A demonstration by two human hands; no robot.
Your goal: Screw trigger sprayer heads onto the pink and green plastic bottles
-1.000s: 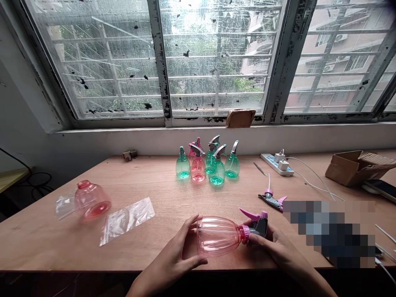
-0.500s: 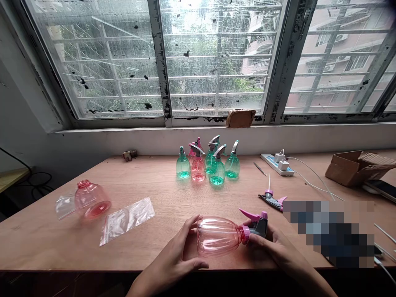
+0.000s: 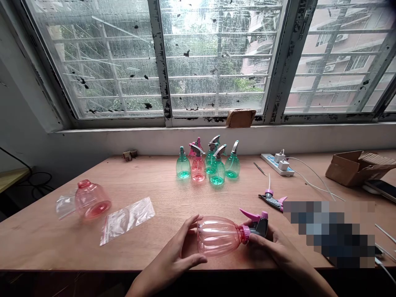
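Note:
A clear pink spray bottle (image 3: 218,236) lies sideways between my hands near the table's front edge, its base to the left. My right hand (image 3: 272,247) is closed around its dark grey spray head (image 3: 261,227), thumb by the pink collar (image 3: 246,234). My left hand (image 3: 176,251) cups the base, fingers at the far edge and thumb at the near edge, with a gap before the palm. The pink trigger (image 3: 249,214) points away from me. Beyond my right hand lies a loose spray head (image 3: 272,201) with its tube upward.
Several green and pink spray bottles (image 3: 217,171) stand at the back. To the left are a headless pink bottle (image 3: 93,200) and a clear plastic bag (image 3: 128,218). A power strip (image 3: 276,165), cables and a cardboard box (image 3: 349,169) occupy the right; a blurred patch hides part there.
My left thumb has shifted slightly up and left, nearer the bottle's base. The bottle and my right hand stay almost still.

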